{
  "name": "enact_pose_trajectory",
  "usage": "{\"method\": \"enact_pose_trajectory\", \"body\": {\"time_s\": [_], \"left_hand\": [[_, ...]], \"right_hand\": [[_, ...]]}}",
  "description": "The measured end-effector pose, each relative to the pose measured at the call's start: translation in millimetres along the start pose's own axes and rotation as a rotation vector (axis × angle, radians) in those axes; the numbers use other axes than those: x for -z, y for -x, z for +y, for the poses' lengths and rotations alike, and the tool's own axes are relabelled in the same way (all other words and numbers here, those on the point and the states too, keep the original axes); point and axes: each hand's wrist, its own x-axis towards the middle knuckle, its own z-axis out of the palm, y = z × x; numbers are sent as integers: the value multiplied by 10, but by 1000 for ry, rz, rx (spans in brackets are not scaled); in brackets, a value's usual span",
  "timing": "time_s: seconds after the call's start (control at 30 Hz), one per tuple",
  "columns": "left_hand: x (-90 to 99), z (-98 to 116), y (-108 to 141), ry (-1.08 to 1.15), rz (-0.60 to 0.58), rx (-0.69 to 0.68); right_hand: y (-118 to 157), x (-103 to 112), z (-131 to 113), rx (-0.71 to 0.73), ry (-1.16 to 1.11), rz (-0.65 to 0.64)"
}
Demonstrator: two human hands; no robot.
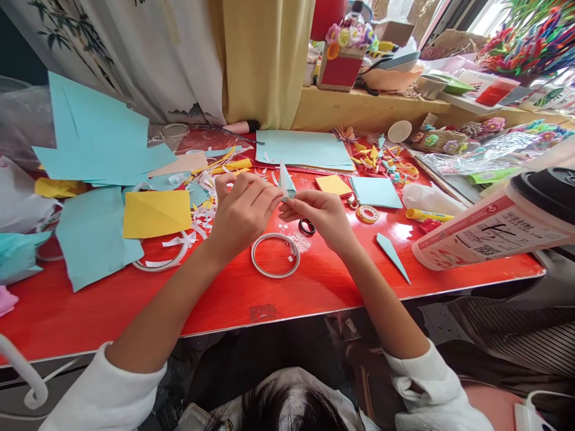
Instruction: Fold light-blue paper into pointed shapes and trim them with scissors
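Between my two hands, above the red table, a small folded piece of light blue paper [286,181] points upward. My left hand [248,206] pinches it from the left, its fingertips partly hidden behind the knuckles. From the right, my right hand [321,216] grips its lower edge between thumb and forefinger. Just below the hands lie a white tape roll [275,276] and a small black ring [306,226]. A folded light blue paper spike [393,257] rests to the right of my right forearm.
Blue sheets [96,134] and a yellow sheet [157,214] are piled at left among paper scraps. Square blue papers [376,191] and yellow papers [333,185] lie behind my right hand. A tall lidded cup [489,230] stands near the right edge, beside a yellow marker [429,215].
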Motion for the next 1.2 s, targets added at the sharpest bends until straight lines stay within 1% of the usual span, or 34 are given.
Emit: {"method": "enact_pose_trajectory", "body": {"time_s": [0.17,0.4,0.47,0.67,0.83,1.0,1.2], "left_hand": [[-18,-10,-2,-49,11,-61],[-54,-13,-1,-171,57,-190],[-54,-9,-3,-184,54,-206],[-54,-15,7,-133,-9,-163],[-58,-28,17,-78,-79,-112],[-51,-27,17,-56,-86,-106],[-53,-32,12,-54,-68,-122]], "right_hand": [[14,-14,18,66,152,38],[28,-9,53,205,424,53],[31,-12,55,228,477,59],[30,-14,84,288,592,73],[21,-9,117,329,639,65],[24,-9,106,329,686,67],[27,-15,91,339,691,59]]}}
